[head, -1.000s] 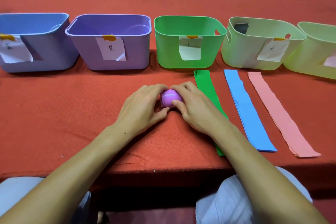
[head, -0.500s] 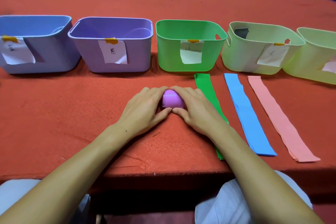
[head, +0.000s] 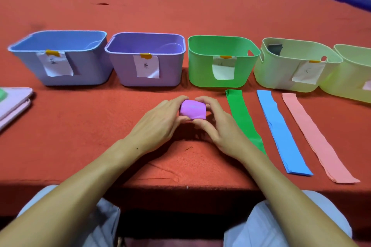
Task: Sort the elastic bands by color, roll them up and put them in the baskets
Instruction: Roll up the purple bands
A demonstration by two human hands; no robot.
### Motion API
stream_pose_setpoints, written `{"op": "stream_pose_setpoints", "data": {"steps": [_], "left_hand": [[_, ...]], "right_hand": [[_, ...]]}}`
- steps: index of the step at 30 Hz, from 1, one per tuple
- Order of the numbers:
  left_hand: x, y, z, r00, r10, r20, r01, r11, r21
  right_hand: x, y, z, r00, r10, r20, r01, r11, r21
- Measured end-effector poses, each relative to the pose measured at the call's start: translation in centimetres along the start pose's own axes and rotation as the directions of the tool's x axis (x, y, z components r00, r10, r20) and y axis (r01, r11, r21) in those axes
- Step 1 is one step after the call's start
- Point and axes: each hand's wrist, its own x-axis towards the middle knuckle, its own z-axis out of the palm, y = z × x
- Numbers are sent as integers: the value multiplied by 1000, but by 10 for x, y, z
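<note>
While both hands grasp it: purple roll (head: pixel 193 110)
Left hand (head: pixel 158 124): fingers curled round the roll
Right hand (head: pixel 217 126): likewise
Right of hands: green band (head: pixel 243 120), flat on the surface (head: pixel 80 126)

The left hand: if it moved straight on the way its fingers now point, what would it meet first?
Probably the purple plastic basket; the left hand, gripping the rolled purple elastic band, points up-right, so possibly the green plastic basket.
</note>
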Motion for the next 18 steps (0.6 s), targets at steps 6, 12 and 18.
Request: {"op": "stream_pose_setpoints", "data": {"steps": [6, 12, 18], "left_hand": [[-16, -3, -23, 995, 76, -58, -72, 995, 68], [-5, -3, -50, 965, 102, -242, -151, 969, -195], [32, -25, -92, 963, -12, -270, -96, 919, -383]], "right_hand": [[7, -36, 7, 950, 306, 64, -242, 588, 772], [37, -56, 3, 949, 313, -43, -183, 657, 731], [90, -68, -11, 982, 132, -136, -47, 864, 502]]}}
